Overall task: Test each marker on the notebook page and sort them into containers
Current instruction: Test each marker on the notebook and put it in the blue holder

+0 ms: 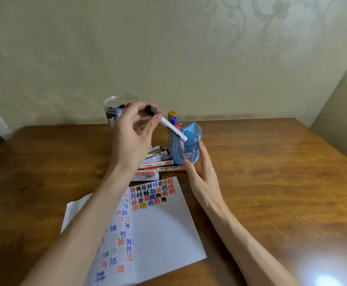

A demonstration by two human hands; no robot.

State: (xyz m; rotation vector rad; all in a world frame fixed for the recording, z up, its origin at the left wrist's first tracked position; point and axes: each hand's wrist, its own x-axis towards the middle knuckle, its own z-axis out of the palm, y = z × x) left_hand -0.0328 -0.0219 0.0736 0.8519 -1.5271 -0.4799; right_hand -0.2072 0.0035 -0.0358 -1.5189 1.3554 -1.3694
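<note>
**Marker slanted down into the holder**

The marker (169, 126) was up in the air above the table (271, 162), its long axis slanting from upper left to lower right. Its black cap (150, 110) pointed up and left, toward the jar (111, 104). Its white tail end pointed down and right and sat at the rim of the holder (191, 154), over one of the compartments. Whether the tail touched a divider could not be told.

The left hand (132, 137) gripped the marker at the capped end, with fingertips and thumb pinched round the barrel just below the cap. The right hand (202, 176) was open, its fingers straight and close together. It lay along the holder's right wall with the thumb near the base, though contact could not be made out.

The holder was blue, with a cartoon animal on its front. Three caps (172, 116), yellow, blue and red, rose from its rear left compartment. Just left of it, a pile (157, 162) of markers lay flat on the table, most of them lengthwise left to right.

The clear jar stood behind the left hand with more markers inside. Nearer the person lay the page (164, 228). Its top corner was filled with marks (152, 195) in red, black, blue and yellow, and more ran down its left side beside the left forearm. The table was brown wood.
</note>
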